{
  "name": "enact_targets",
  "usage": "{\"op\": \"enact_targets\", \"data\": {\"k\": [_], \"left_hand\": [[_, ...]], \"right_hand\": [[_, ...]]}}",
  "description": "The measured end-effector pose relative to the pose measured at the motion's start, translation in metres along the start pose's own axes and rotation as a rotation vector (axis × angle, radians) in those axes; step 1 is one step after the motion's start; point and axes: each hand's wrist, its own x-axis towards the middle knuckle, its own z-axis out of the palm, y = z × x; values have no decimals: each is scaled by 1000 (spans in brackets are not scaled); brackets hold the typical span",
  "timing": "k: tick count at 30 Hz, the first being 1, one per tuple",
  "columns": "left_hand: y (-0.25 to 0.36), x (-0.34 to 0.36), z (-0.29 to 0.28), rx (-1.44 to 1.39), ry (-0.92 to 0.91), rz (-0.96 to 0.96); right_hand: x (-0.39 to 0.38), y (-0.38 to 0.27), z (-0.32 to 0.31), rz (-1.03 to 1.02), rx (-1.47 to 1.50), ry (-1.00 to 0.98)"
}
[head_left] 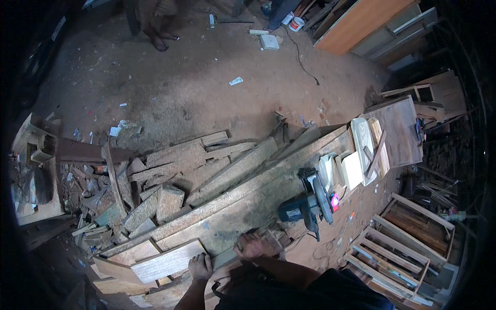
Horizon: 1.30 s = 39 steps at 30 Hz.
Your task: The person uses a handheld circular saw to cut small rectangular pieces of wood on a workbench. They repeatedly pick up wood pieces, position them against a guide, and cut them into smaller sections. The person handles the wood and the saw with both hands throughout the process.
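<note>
My left hand (pixel 200 266) is closed at the right end of a pale board (pixel 168 262) that lies at the near left of a long wooden bench (pixel 222 206). Whether its fingers grip that board is hard to see. Close to the bench's near edge, my right hand (pixel 250 245) is curled with its fingers bent; anything inside it is hidden. Small wood blocks (pixel 276 237) lie just right of it. Farther right on the bench sits a circular saw (pixel 308 204) with a dark teal body, apart from both hands.
Rough offcuts (pixel 175 170) are heaped beyond the bench. Pale planks (pixel 361 147) lie on its right end. Wooden frames (pixel 395 248) rest at the lower right, and an orange-brown panel (pixel 356 23) leans at the back. Another person's feet (pixel 157 41) are at the far left.
</note>
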Motion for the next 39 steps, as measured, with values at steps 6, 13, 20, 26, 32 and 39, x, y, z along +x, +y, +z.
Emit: {"op": "enact_targets", "data": {"k": [6,13,20,26,32,39], "left_hand": [[-3,0,0,34,-12,-25],[-16,-5,4,15,-21,-85],[-18,-9,1,8,-138,-159],[-18,-17,8,12,-60,-135],[-17,-16,6,-5,-41,-136],[-19,-16,4,2,-34,-128]], "right_hand": [[-3,1,6,51,-36,-21],[6,-14,-6,9,75,-38],[-12,14,10,-63,92,-78],[2,7,19,-93,129,-135],[4,3,18,-92,92,-139],[-4,0,10,-72,54,-130]]}}
